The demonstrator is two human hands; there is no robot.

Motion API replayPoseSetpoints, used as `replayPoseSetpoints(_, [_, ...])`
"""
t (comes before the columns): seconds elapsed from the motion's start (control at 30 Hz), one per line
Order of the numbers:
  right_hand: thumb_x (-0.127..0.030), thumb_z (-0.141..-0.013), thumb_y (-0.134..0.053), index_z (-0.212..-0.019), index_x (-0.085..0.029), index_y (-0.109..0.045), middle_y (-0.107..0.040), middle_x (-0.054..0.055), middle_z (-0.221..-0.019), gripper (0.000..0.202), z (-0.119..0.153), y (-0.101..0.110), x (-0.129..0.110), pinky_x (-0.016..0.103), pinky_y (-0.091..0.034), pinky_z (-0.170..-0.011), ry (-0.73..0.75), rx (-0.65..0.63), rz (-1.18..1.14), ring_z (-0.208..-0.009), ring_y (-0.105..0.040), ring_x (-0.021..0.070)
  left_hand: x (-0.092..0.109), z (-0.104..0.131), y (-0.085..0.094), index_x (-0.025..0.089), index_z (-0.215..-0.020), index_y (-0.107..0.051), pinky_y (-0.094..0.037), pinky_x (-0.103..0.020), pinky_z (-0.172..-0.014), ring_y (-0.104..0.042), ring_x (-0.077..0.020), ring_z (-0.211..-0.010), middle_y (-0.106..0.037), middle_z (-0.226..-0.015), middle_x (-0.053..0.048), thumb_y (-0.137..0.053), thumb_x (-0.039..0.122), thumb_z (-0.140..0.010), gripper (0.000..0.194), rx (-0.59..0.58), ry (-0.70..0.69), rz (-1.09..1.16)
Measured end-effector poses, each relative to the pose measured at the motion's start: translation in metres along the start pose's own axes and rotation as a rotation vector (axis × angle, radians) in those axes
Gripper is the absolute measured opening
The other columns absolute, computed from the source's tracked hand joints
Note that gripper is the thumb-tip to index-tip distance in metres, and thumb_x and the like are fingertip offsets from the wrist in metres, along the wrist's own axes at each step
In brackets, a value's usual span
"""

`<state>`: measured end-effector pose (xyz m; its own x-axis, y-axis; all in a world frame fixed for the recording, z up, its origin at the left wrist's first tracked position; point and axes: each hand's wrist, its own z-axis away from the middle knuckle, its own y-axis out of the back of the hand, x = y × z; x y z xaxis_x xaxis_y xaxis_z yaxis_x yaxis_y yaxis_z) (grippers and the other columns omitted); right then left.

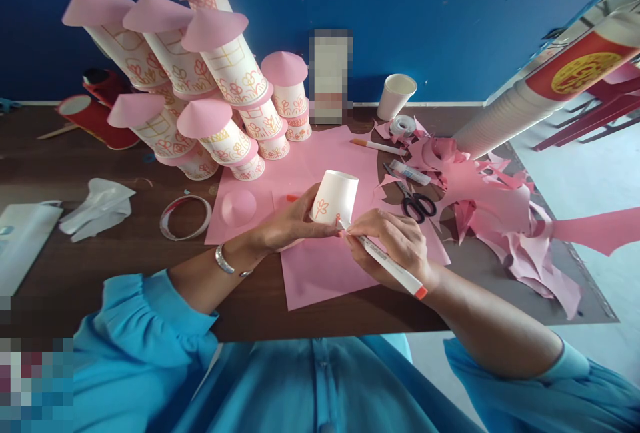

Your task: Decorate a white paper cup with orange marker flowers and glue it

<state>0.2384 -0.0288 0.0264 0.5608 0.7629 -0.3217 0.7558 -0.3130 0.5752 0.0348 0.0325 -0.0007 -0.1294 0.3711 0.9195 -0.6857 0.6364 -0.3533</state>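
Observation:
My left hand (295, 223) is closed around a white paper cup (337, 191), tilted a little over the pink paper. An orange flower drawing shows on the cup's lower left side, with a smaller orange mark near its bottom. In my right hand (393, 243) is a white marker (390, 263) with an orange end, its tip touching or very near the cup by the small mark. Pink paper sheets (320, 279) lie under both hands. A pink paper cone (239, 209) rests on them, left of the cup.
Decorated cup towers (235, 73) with pink cone roofs stand at back left. Right of my hands lie black scissors (419, 206), a glue stick (410, 173), another marker (379, 147) and pink scraps (500, 199). A tape roll (185, 217) lies left; a cup stack (530, 99) leans right.

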Motion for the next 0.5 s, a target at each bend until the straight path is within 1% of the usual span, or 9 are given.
replayPoseSetpoints(0.13, [-0.009,-0.093,-0.066,-0.097,-0.021,-0.057,-0.070,-0.001,-0.074,0.015,0.0006,-0.0004,0.0004,0.024,-0.053,-0.054,-0.004,-0.008,-0.010,-0.059,-0.068,0.0126,-0.0011,0.0000,0.0020,0.026,-0.139,-0.048,-0.053,-0.037,-0.089,-0.063,-0.0230,-0.104,-0.064,-0.116,-0.006,-0.089,0.031,-0.076,0.075,0.004,0.010,-0.039])
replayPoseSetpoints(0.27, [-0.008,-0.092,-0.066,-0.097,-0.020,-0.057,-0.072,0.001,-0.076,0.016,0.0016,-0.0008,0.0004,0.024,-0.054,-0.055,-0.005,-0.014,-0.012,-0.061,-0.070,0.0133,-0.0008,-0.0002,0.0023,0.025,-0.140,-0.047,-0.053,-0.037,-0.088,-0.062,-0.0226,-0.104,-0.064,-0.114,-0.006,-0.088,0.032,-0.078,0.075,-0.018,0.002,-0.050])
replayPoseSetpoints(0.37, [-0.008,-0.092,-0.066,-0.096,-0.020,-0.058,-0.072,0.001,-0.076,0.015,0.0019,-0.0008,0.0002,0.025,-0.055,-0.056,0.002,-0.024,-0.010,-0.062,-0.071,0.0137,-0.0020,-0.0005,0.0029,0.025,-0.141,-0.047,-0.052,-0.036,-0.087,-0.062,-0.0226,-0.103,-0.063,-0.115,-0.006,-0.087,0.032,-0.078,0.074,-0.026,-0.012,-0.064])
replayPoseSetpoints(0.5, [-0.010,-0.094,-0.066,-0.097,-0.020,-0.058,-0.073,0.001,-0.077,0.013,0.0020,-0.0001,0.0006,0.025,-0.055,-0.057,0.015,-0.040,-0.003,-0.064,-0.072,0.0139,-0.0062,-0.0011,0.0060,0.027,-0.144,-0.045,-0.052,-0.037,-0.089,-0.062,-0.0221,-0.105,-0.063,-0.118,-0.006,-0.086,0.032,-0.080,0.075,-0.052,-0.032,-0.095])
